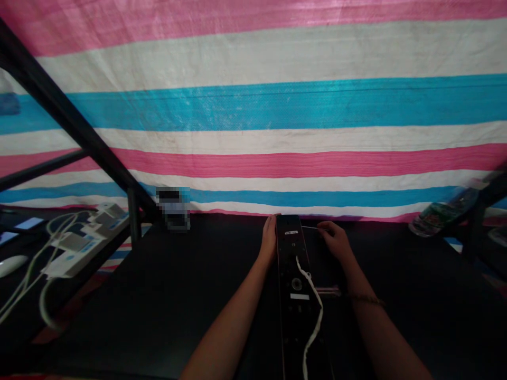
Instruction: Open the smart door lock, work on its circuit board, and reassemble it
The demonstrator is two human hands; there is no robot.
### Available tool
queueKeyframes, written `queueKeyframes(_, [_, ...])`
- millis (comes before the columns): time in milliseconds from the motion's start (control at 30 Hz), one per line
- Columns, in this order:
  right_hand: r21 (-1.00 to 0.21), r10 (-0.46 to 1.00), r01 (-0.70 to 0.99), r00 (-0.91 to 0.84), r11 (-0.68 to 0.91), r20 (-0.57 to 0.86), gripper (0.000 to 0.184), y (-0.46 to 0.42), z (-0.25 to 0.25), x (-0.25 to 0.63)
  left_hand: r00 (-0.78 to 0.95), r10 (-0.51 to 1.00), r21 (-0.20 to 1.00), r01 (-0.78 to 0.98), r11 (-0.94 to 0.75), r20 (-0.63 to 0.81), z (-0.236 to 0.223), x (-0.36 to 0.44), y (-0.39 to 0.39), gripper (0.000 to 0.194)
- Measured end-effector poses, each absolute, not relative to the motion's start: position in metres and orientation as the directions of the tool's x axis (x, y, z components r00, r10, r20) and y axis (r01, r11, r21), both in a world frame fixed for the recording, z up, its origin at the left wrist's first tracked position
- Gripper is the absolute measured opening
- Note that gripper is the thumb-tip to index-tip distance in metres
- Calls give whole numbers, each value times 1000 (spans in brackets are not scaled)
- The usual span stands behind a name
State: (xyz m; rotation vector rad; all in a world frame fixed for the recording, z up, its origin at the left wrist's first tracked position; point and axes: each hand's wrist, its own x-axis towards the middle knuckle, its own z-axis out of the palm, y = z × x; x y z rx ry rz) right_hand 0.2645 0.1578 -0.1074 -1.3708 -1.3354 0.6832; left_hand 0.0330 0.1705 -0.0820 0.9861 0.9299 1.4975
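Note:
A long, narrow black device (300, 327) lies on the black table, stretching away from me. Small labels, a round fitting and holes mark its upper face. From it a white cable (319, 316) runs back toward me. My left hand (269, 238) grips the device's left side near the far end, its fingers partly hidden by the edge. To the right, my right hand (335, 237) is closed on a thin, pale rod-like thing (311, 227) that reaches to the device's right edge; its exact kind is too small to tell.
A thin, pinkish item (327, 291) lies right of the device. A plastic bottle (439, 214) leans at the far right. White power strips (85, 245) with cables and a white mouse (11, 265) are left, past a black metal frame (71, 113). Striped sheeting (277, 105) hangs behind.

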Motion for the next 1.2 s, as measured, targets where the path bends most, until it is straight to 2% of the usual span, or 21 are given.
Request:
queueKeyframes(233, [-973, 929, 149, 304, 173, 212, 43, 157, -103, 262, -83, 987, 940, -302, -157, 138, -83, 32, 173, 40])
queueKeyframes(333, [-983, 894, -61, 428, 172, 130, 42, 159, -106, 267, -86, 987, 946, -288, -152, 133, -84, 31, 173, 38])
queueKeyframes(400, [-953, 862, -232, 505, 194, 52, 41, 161, -109, 270, -87, 988, 950, -277, -146, 126, -84, 30, 173, 37])
queueKeyframes(467, [-918, 835, -328, 550, 223, 6, 39, 163, -110, 273, -94, 989, 953, -269, -137, 115, -83, 30, 173, 36])
queueKeyframes(767, [-881, 815, -411, 577, 235, -52, 29, 165, -110, 271, -120, 991, 951, -298, -85, 50, -82, 32, 170, 40])
queueKeyframes(1200, [-866, 799, -415, 601, 280, -30, 33, 165, -111, 278, -130, 991, 964, -266, -22, -13, -86, 30, 175, 41])
